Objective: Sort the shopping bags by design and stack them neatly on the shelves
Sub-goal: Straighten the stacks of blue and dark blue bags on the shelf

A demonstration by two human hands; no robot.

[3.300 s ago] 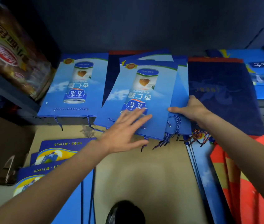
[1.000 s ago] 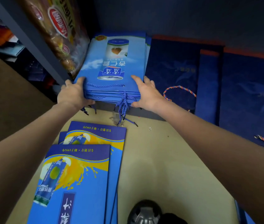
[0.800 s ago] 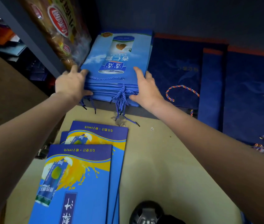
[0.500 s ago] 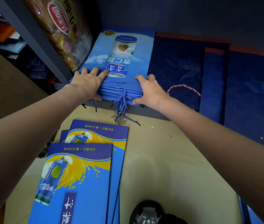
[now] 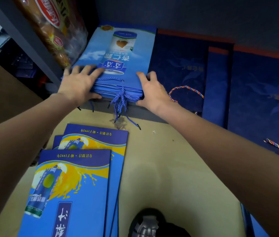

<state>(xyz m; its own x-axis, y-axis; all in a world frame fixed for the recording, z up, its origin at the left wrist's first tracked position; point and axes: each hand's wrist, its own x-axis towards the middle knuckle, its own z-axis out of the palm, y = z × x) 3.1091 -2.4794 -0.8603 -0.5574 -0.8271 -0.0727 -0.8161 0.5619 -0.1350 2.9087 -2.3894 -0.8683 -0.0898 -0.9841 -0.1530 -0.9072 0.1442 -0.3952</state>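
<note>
Currently both hands on the light-blue bag stack (image 5: 118, 53), which sits on the shelf (image 5: 145, 112) at its front edge, hard against the shelf's left end. Left hand (image 5: 77, 84): fingers spread flat on top of the stack's near-left corner, thumb against the front edge of the pile. Right hand (image 5: 152, 93): fingers loosely bent, touching the stack's near-right corner and side; grip or just pressing, can't tell. Blue cord handles (image 5: 120, 101) hang off the stack's front over the shelf lip. Right of the stack, same shelf: dark navy bags (image 5: 183, 65) lying flat, orange top edges, a multicolour cord handle (image 5: 185, 90) on them just beside the right hand. Left of the stack: grey upright (image 5: 24, 38) with a packaged snack bag (image 5: 53, 26) leaning by it. Below the stack, on the floor (image 5: 161, 168): orange-splash blue bags (image 5: 73, 185), overlapped, not on the shelf yet. Dark shoe (image 5: 145, 223) near those.
</note>
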